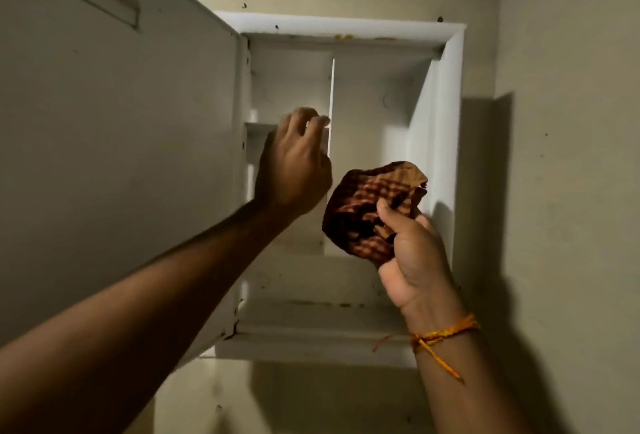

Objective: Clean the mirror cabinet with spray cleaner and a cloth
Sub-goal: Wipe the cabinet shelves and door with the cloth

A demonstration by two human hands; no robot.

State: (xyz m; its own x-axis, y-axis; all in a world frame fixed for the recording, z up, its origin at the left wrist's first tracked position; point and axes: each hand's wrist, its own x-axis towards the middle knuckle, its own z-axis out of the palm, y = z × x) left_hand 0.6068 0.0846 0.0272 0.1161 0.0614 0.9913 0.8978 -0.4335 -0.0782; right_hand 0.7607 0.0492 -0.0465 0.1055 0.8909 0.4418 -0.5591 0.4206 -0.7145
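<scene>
Mirror cabinet (446,94) is wide open at centre: a boxy white painted frame, matte, chipped and flecked with rusty specks. Its flat door (121,156) swings out to nine o'clock. The left hand (294,170) is up inside, fingers curled at the front edge of the thin upright divider (331,94). Whether they actually grip it, I can't tell from this angle. The right hand (412,253), at five o'clock, clutches the cloth (367,205), a soft crumpled wad in brown-and-orange check, thumb pressed into its folds. The cloth bulges out at eleven o'clock from that palm, near the left wrist, in front of the lower compartments. A twisted orange thread (443,331) circles the right wrist.
</scene>
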